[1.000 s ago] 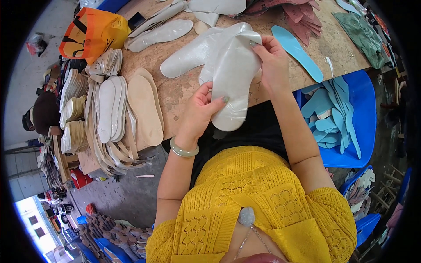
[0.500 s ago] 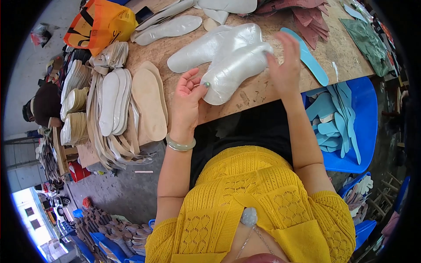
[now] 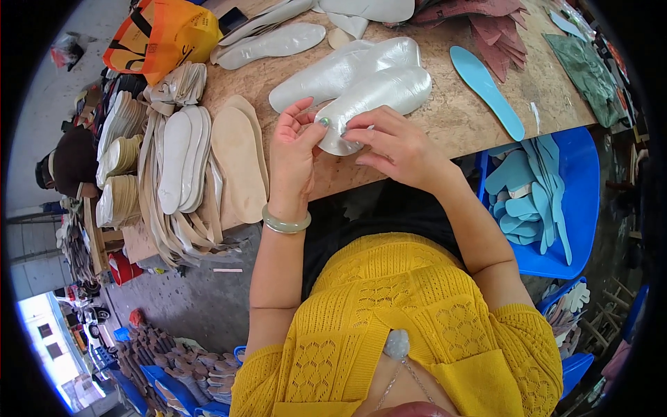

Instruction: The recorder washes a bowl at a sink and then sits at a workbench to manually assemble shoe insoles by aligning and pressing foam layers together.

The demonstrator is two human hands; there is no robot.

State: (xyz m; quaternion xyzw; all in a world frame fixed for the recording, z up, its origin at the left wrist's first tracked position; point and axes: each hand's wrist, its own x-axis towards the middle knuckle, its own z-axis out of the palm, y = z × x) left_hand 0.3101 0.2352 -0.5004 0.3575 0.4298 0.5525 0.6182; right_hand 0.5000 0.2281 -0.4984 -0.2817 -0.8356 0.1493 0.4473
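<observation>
A pearly white insole lies on the wooden table, its heel end toward me. My left hand pinches that heel end with thumb and fingers. My right hand grips the same end from the right. A second white insole lies just behind it. I wear a pale green bangle on my left wrist and a yellow knitted top.
Stacks of beige and white insoles crowd the table's left end. An orange bag sits at the far left corner. A light blue insole lies to the right, dark red pieces behind it. A blue chair holds blue insoles.
The white insoles have come down from in front of me onto the table. My right hand has moved from the insole's far end to its near heel end, beside my left hand.
</observation>
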